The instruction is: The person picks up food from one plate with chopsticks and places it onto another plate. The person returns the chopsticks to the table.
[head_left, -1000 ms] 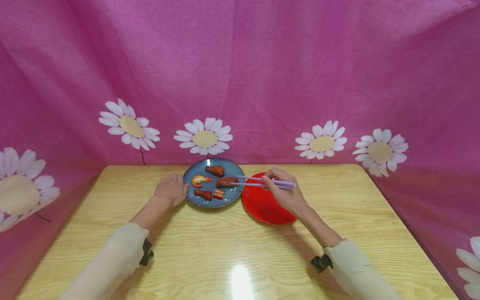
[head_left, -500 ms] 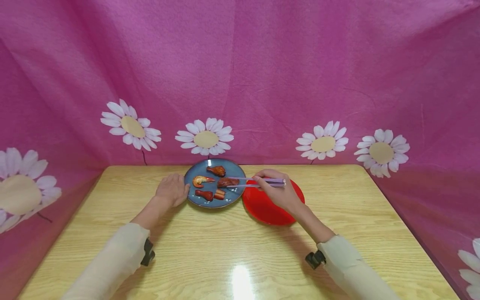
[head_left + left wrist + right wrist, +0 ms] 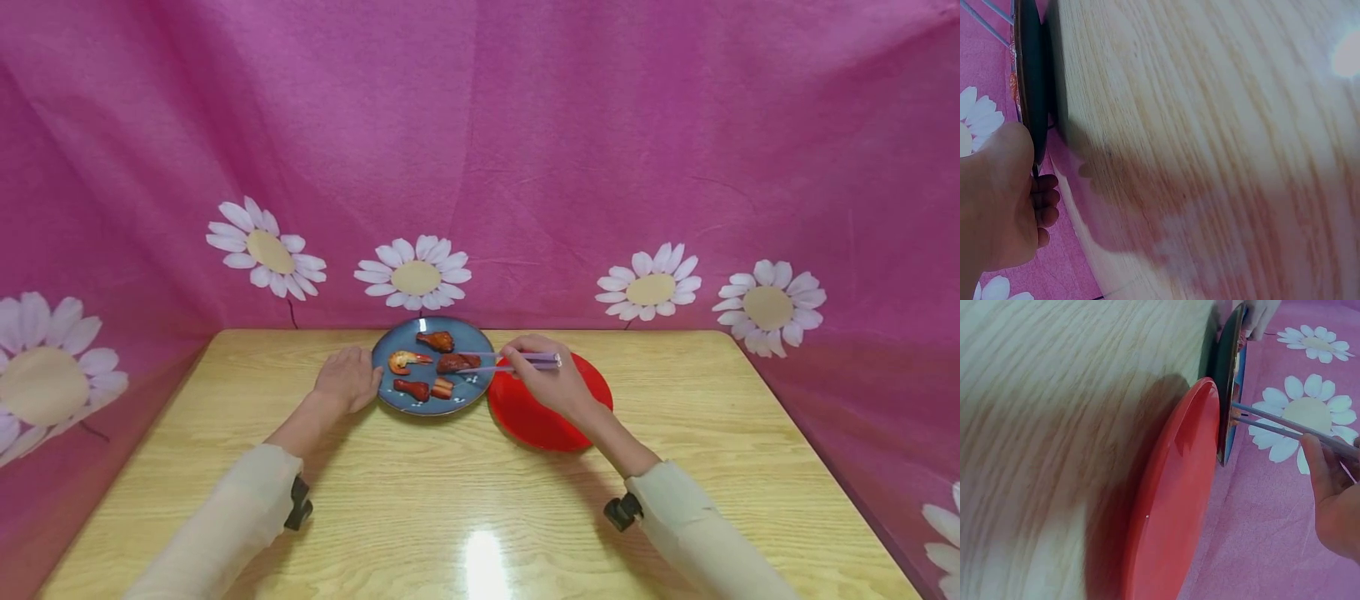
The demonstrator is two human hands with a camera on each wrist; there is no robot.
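Note:
My left hand point(image 3: 347, 380) holds the left rim of a blue plate point(image 3: 401, 406), its thumb over the edge and its fingertips point(image 3: 1047, 200) low on the outer side. Purple chopsticks point(image 3: 542, 362) are gripped in my right hand point(image 3: 555, 379), near the red plate's far side. Their tips lie on either side of a dark brown piece of meat point(image 3: 457, 363) on the blue plate. Around it are a browned drumstick point(image 3: 437, 341), a shrimp point(image 3: 405, 362), a redder drumstick point(image 3: 410, 390) and a striped piece like pork belly point(image 3: 442, 388).
A red plate point(image 3: 525, 417) stands close against the right of the blue one, partly under my right hand and forearm. The light wood table point(image 3: 420, 500) ends at a pink cloth point(image 3: 525, 167) printed with daisies, which rises at the back and both sides.
My right hand has moved left, sliding the chopstick tips from the brown meat's right end further along its sides. My left hand keeps its place at the blue plate's rim.

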